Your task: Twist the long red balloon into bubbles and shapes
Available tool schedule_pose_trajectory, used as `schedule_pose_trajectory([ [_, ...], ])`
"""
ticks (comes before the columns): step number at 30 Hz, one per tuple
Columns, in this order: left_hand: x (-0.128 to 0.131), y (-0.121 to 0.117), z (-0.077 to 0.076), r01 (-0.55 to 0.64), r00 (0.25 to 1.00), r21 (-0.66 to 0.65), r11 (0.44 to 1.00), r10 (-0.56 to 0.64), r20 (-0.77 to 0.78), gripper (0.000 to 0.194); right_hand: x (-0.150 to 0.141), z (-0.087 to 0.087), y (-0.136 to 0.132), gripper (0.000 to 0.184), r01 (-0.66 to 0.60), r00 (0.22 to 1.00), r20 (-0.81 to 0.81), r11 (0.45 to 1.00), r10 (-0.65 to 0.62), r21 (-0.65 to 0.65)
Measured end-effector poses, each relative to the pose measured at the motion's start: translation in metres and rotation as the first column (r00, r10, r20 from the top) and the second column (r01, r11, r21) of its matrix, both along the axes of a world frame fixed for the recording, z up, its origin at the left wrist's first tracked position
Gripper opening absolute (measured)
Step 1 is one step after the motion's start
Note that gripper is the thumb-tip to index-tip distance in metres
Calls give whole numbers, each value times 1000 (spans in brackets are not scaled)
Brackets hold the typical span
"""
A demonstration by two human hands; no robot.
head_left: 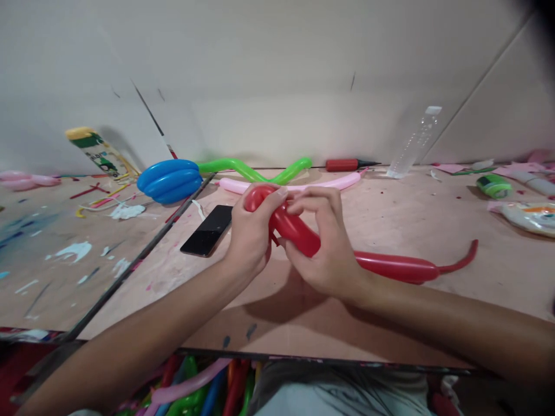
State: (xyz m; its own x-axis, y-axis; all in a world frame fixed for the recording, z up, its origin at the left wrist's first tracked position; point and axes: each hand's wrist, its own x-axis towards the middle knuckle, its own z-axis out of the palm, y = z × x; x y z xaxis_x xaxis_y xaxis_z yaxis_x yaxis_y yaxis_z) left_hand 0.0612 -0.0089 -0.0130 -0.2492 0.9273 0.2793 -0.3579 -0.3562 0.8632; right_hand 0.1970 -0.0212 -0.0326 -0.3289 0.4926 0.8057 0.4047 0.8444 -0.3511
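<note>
A long red balloon (299, 231) is bent at its left end, between my two hands above the table. My left hand (254, 228) is closed around the folded end, thumb on top. My right hand (323, 237) grips the balloon just beside it, fingers curled and thumb underneath. Past my right wrist the balloon runs on to the right and ends in a thin, uninflated tail. Behind my hands lies a pink balloon (347, 181), partly hidden by my fingers. A black phone (208, 231) rests left of my left hand.
Blue looped balloons (170, 180) with a green stem (234, 167) lie near the wall. A red hand pump (342, 165), a clear plastic bottle (414, 143) and a green roll (494, 187) are along the back. Several balloons (186, 393) sit below the table's front edge.
</note>
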Motion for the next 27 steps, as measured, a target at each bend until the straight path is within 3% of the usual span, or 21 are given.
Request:
schedule_pose_trajectory([
  [3,-7,7,2,-50,997,-70,996,53,50,18,2,-1,6,18,-22,937,343,965,-72,263],
  [5,-11,12,1,-70,994,-97,993,78,82,23,0,-3,12,26,-16,844,509,940,-170,341],
  [8,-14,14,-3,-41,995,-91,995,49,87,33,-8,-5,25,37,26,787,564,927,-249,373],
  [11,-14,14,-8,9,998,-108,994,-1,66,38,-15,-5,36,33,16,804,548,930,-229,366],
  [15,-14,14,-14,2,999,-122,993,3,43,40,-17,-6,42,18,47,914,384,976,-129,215],
  [18,-14,15,-15,-31,997,-78,996,36,63,37,-14,-3,41,40,147,968,212,988,-133,-53],
  [20,-13,15,-15,-37,998,-30,999,38,51,34,-11,1,40,51,205,958,245,954,-151,-216],
  [22,-13,15,-15,-30,1000,-1,1000,30,8,34,-8,6,40,46,247,928,350,914,-127,-323],
  [27,-12,14,-18,-34,999,16,999,35,-31,34,-7,11,40,25,117,925,374,886,68,-449],
])
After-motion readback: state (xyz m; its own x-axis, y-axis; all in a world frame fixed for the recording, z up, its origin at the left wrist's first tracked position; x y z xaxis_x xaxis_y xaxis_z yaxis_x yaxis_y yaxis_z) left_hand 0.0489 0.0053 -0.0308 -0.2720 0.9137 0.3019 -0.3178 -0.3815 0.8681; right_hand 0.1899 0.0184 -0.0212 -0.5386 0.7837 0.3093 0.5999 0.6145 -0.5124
